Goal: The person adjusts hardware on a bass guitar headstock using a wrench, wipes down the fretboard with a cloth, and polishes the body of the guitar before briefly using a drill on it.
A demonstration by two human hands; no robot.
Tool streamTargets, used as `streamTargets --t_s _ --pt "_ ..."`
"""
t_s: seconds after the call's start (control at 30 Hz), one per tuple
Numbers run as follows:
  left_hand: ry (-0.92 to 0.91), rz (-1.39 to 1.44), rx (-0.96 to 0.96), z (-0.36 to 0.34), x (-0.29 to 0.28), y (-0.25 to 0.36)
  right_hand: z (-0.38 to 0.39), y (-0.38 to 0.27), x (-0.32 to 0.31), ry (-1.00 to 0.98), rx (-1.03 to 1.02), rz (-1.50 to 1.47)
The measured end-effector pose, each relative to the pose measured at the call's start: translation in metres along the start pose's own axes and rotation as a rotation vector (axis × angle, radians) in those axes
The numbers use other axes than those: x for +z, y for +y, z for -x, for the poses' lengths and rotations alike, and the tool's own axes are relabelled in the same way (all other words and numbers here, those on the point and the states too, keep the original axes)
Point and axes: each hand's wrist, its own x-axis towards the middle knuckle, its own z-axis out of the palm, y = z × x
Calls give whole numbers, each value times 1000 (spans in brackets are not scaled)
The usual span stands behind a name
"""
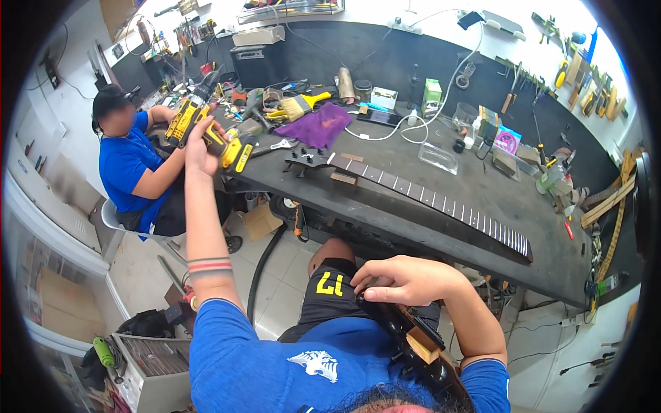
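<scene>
My left hand (203, 151) is stretched far out to the left and closed around the grip of a yellow and black cordless drill (180, 124). The drill points up and away, over the table's left end. In my lap leans a glossy black electric guitar body (385, 313), with a wooden pocket (422, 345) bare in its face. My right hand (406, 279) grips its upper edge, fingers bent over it and thumb along the near side. A guitar neck (434, 199) with a dark fretboard lies on the table, its headstock propped near a small wood block (343, 178).
The dark workbench (406, 241) carries a purple cloth (317, 126), a paint brush (297, 106), a wrench (279, 145), a clear tray (438, 158) and white cables. A co-worker in blue (127, 168) sits at the left. Tools hang along the walls.
</scene>
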Motion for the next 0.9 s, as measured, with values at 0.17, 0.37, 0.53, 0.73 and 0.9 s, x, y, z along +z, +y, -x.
streamTargets --t_s 0.17,0.37,0.53,0.73,0.9 --pt "-285 195 30 76 119 -30 5 1 0 82 -33 7" --pt "-519 -410 -150 153 213 -127 22 8 -52 1264 -546 -424" --pt "-845 -175 410 234 314 -179 71 9 -74 1200 -669 -952" --pt "-817 -149 377 279 346 -220 100 44 -79 1141 -808 -1217" --pt "-688 -140 254 300 340 -278 93 73 -88 1020 -927 -1248"
